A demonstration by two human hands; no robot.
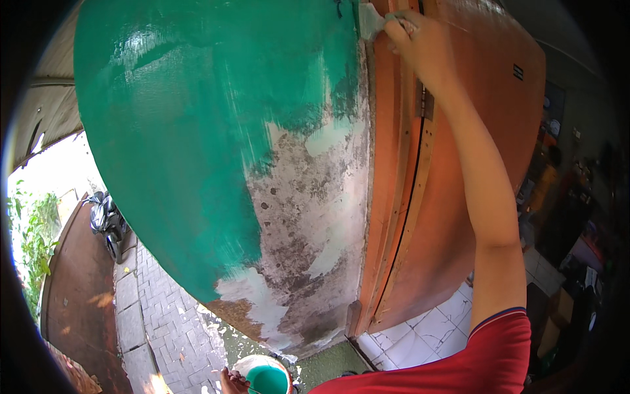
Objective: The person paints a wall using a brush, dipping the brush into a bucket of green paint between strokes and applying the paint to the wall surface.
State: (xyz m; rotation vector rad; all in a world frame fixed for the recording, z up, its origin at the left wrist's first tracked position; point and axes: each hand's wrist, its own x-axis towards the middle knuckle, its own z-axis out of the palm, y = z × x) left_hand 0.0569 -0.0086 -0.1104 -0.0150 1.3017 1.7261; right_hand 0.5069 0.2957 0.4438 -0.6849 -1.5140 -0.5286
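Observation:
High up by the door frame (387,164), my right hand (413,39) is closed round a flat hand tool with a pale, wide end (371,21). Whether it is a brush or a scraper is hard to make out. That pale end lies at the right edge of the wall (197,131), which is largely covered in wet-looking green paint. Below, a rough grey patch (308,197) shows bare, with pale smears. At the bottom, my left hand (234,380) grips the near-left side of a white bucket (252,363) with green paint (270,381) inside.
An orange-brown door (485,131) on a hinge (425,102) stands right of the frame. White tiles (420,335) lie under it. Paint flakes speckle the ground by the bucket. Farther left are paving (177,308), a parked motorbike (108,223) and a brown low wall (82,295).

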